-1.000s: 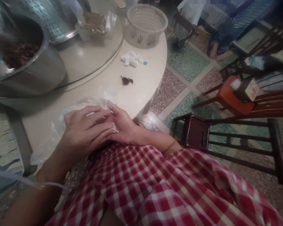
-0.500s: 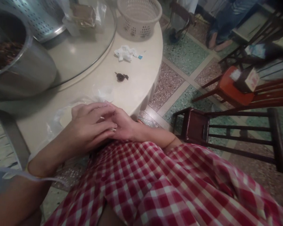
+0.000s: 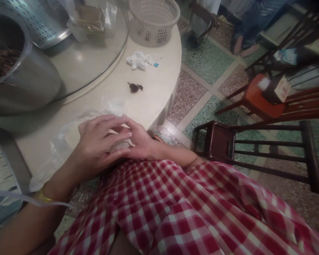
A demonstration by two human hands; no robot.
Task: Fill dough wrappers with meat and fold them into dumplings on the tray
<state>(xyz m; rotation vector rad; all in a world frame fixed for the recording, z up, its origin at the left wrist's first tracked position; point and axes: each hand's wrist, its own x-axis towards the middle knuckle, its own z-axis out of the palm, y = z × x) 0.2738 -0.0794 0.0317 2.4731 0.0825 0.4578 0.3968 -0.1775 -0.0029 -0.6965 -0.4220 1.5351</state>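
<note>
My left hand (image 3: 99,140) lies over the palm of my right hand (image 3: 142,141), just above my lap at the table's edge. Between them is a pale lump of dough (image 3: 123,143), partly hidden by my left fingers. Those fingers curve over it, while my right hand cups it from the other side. Beside my left hand, a clear plastic sheet (image 3: 58,141) lies crumpled on the table, with a pale mass (image 3: 73,134) on it. Farther along the tabletop sits a small dark scrap (image 3: 134,87).
A metal pot (image 3: 39,81) with dark shredded filling stands at left. A perforated steel container (image 3: 45,21) and a plastic-wrapped block (image 3: 90,17) rest on the glass turntable (image 3: 95,58). Beyond are crumpled tissue (image 3: 138,61) and a basket (image 3: 155,26). Chairs (image 3: 220,141) stand at right; another person's feet (image 3: 244,49) show behind.
My left fingers have spread and lifted slightly, so more of the pale dough shows between my hands. The view has shifted slightly.
</note>
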